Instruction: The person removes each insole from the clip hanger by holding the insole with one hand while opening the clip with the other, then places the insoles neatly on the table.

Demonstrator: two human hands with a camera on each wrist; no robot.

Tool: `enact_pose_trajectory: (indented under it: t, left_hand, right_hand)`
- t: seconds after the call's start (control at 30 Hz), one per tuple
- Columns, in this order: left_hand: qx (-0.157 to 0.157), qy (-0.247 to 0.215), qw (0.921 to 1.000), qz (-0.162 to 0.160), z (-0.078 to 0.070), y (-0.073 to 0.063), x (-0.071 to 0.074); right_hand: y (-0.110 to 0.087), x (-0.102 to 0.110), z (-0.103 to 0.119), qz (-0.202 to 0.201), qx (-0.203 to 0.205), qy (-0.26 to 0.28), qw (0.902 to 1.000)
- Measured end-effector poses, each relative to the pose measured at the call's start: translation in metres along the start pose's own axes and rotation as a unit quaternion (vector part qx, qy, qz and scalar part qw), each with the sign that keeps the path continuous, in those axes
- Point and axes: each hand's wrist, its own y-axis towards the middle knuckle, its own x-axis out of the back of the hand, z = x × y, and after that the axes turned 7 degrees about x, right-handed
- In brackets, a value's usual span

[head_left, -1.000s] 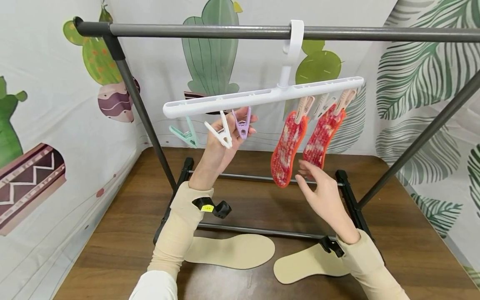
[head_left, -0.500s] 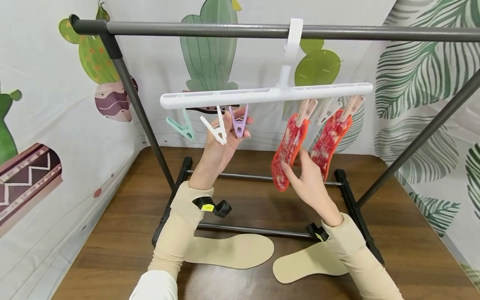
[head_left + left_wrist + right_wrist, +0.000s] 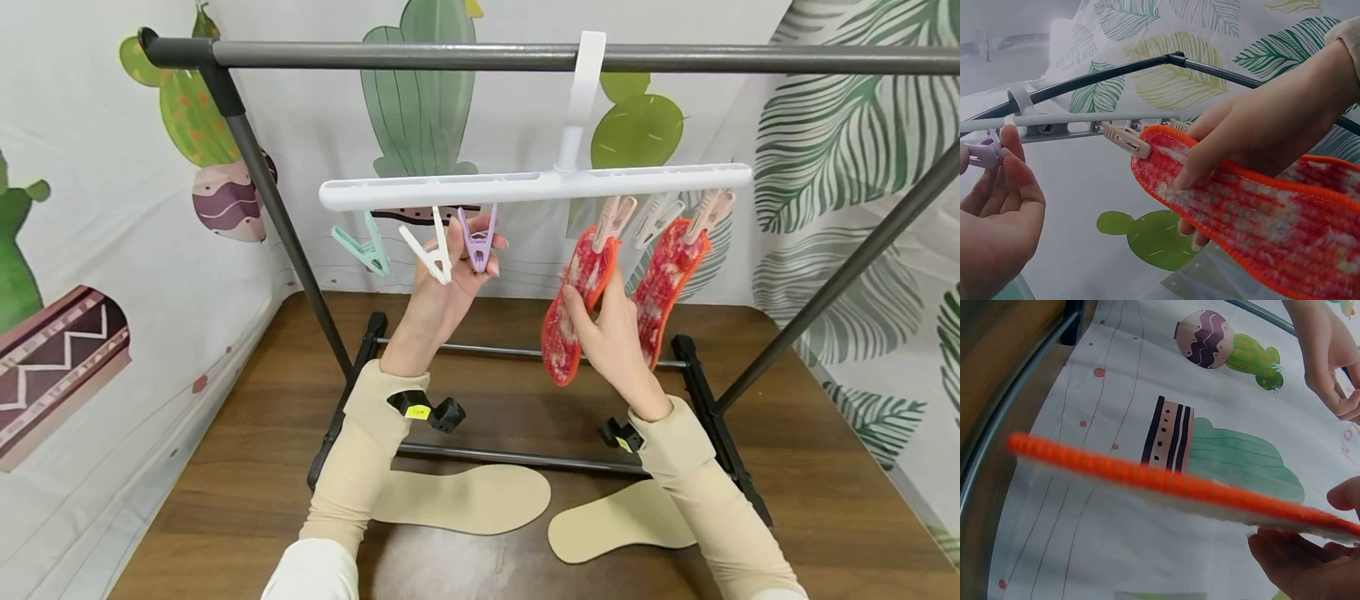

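Below the white clip hanger [image 3: 450, 191], my left hand [image 3: 438, 304] pinches a purple clip [image 3: 477, 242]. My right hand [image 3: 615, 337] grips a red insole with orange edging [image 3: 561, 337], thumb on its near face and fingers behind. A pink clip [image 3: 613, 223] bites the insole's upper end, close above the hand in the left wrist view. A second red insole [image 3: 666, 279] hangs to the right from another pink clip [image 3: 710, 215]. White [image 3: 431, 250] and green [image 3: 365, 246] clips dangle left of the purple one; a further white clip [image 3: 657, 221] hangs between the pink ones.
The hanger hooks over the grey top bar [image 3: 375, 57] of a rack standing on the wooden table [image 3: 247, 500]. Two beige insoles, a left one [image 3: 480, 500] and a right one [image 3: 622, 522], lie in front of the rack's lower bar [image 3: 510, 458]. Patterned cloth surrounds the back and sides.
My right hand has moved up and left from beside the red insoles and taken hold of the nearer one. The hanger's right end has swung forward. My left hand stays at the purple clip.
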Motion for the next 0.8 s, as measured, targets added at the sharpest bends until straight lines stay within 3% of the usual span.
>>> enact_pose_trajectory:
  t: [0.2,0.5,0.8]
  left_hand:
    - [0.002,0.001,1.0000,-0.003,-0.0001,-0.0006,-0.0009]
    - [-0.001,-0.004,1.0000,-0.003,-0.0001,-0.0017,-0.0017]
    - [-0.003,-0.004,0.9987,0.051,0.0061,0.0010,0.0034]
  right_hand:
    - [0.0066,-0.0036,-0.0006,-0.022,-0.004,0.011,0.9997]
    - [0.0050,-0.0022,-0.0056,-0.029,0.023,-0.013,0.9992]
    - [0.0052,0.0010,-0.0087,-0.027,0.037,-0.027,0.9986]
